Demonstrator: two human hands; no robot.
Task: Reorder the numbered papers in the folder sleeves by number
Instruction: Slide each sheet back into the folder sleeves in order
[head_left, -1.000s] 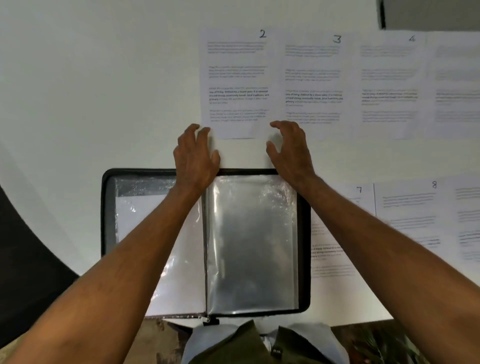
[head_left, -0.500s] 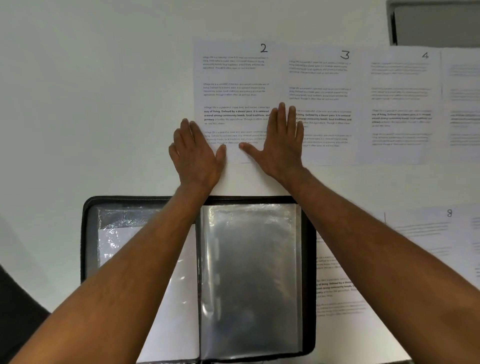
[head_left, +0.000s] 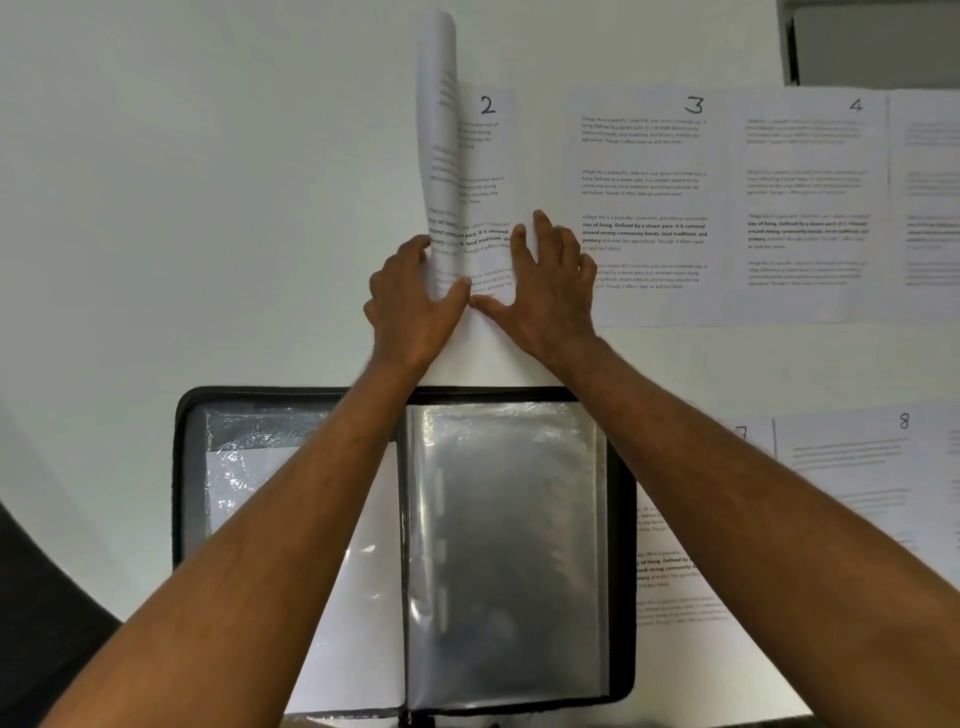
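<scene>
Beyond the open folder (head_left: 504, 545) on the tabletop (head_left: 156, 208), the left hand (head_left: 413, 301) pinches a curled-up sheet (head_left: 439, 156), apparently off paper 2 (head_left: 485, 156), which the right hand (head_left: 550, 291) presses flat with spread fingers.

The left hand (head_left: 410, 301) covers the lower left corner of paper 2 (head_left: 485, 171). The right forearm (head_left: 727, 499) hides most of paper 7 (head_left: 670, 571). The sheet (head_left: 930, 202) after paper 4 (head_left: 810, 208) is cut by the right edge, its number unseen.
</scene>
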